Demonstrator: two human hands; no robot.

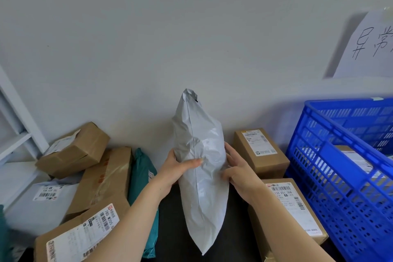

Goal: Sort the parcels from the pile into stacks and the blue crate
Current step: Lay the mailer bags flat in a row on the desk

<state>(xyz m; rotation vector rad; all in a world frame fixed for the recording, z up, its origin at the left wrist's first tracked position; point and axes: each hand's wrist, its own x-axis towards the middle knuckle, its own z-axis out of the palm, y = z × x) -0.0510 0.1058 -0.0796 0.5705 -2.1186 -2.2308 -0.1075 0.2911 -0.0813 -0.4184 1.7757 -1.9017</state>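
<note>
A plain, pale grey-white wall (148,27) fills the far side and most of the view, smooth apart from a few faint specks. At the far right a white paper sign (370,49) hangs on it, handwritten in dark strokes (only two characters fall inside the view). A strip of clear tape (386,14) holds its top corner, and the sheet casts a soft shadow on the wall to its left. At the left edge stands a white shelving unit (23,117), with one upright post and a shelf board showing. Near the centre, low down, a dark surface (170,225) shows; whether it is table or floor cannot be told. The light is even, diffuse and cool.
</note>
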